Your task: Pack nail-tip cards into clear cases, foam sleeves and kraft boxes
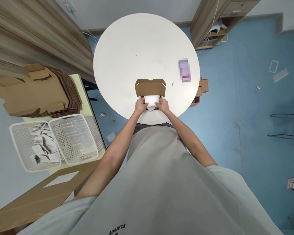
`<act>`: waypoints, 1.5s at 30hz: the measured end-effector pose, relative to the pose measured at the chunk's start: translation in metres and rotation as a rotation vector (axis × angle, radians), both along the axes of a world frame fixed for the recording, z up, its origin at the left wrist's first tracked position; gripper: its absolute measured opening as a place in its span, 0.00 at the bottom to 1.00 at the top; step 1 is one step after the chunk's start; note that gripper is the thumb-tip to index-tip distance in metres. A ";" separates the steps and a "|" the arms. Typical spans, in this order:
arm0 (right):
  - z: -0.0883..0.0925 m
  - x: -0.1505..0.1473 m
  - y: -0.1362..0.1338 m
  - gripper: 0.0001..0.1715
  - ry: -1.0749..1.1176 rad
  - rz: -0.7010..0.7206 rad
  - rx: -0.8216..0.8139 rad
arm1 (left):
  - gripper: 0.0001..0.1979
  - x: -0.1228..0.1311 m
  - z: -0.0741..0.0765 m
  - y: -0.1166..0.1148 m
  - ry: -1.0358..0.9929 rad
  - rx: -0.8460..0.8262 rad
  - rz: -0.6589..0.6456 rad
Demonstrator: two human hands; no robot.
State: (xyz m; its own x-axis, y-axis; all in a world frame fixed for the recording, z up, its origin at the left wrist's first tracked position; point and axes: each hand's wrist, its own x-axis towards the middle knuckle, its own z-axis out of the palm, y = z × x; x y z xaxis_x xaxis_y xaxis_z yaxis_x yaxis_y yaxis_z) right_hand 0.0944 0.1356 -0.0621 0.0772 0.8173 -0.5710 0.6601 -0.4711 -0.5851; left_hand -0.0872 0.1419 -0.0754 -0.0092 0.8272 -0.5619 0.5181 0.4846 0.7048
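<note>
From the head view, grips a white packet (152,100) by its sides with left hand (140,106) and right hand (163,105), in an open cardboard box (150,88) at the near edge of the round white table (127,49). Has flattened cartons (39,93) left of the table, blue floor (235,85) around it.

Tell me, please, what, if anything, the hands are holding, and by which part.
The left hand and right hand appear to hold a white item by its opposite sides, at the open cardboard box.
</note>
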 end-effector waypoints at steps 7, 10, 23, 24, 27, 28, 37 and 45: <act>-0.003 -0.013 0.008 0.05 -0.242 0.181 -0.075 | 0.15 0.013 -0.007 0.003 0.280 -0.018 -0.087; 0.000 -0.017 0.008 0.09 -0.287 0.218 -0.104 | 0.14 0.018 -0.008 -0.002 0.331 -0.006 -0.089; 0.037 -0.014 0.005 0.15 -0.383 0.364 -0.063 | 0.16 0.010 0.030 -0.002 0.441 0.034 -0.186; 0.043 -0.005 0.003 0.17 -0.374 0.344 -0.045 | 0.14 0.000 0.034 -0.002 0.426 0.049 -0.169; 0.057 0.033 0.000 0.21 -0.306 0.189 0.039 | 0.15 -0.038 0.040 0.000 0.374 0.114 -0.013; 0.059 0.046 0.002 0.22 -0.267 0.123 0.076 | 0.18 -0.049 0.041 0.004 0.356 0.136 0.037; 0.051 0.055 0.047 0.28 0.099 -0.056 0.120 | 0.30 -0.049 0.041 0.053 0.119 0.200 0.059; 0.058 0.042 0.026 0.31 0.093 -0.031 0.127 | 0.43 -0.038 0.050 0.020 -0.043 0.212 0.083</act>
State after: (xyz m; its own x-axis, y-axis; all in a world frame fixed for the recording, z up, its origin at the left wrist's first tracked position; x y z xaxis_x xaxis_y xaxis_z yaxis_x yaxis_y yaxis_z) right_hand 0.1362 0.1620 -0.0037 0.0550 0.8812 -0.4695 0.5867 -0.4090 -0.6989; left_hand -0.1256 0.1616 -0.0254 -0.0623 0.9242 -0.3767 0.4496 0.3630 0.8161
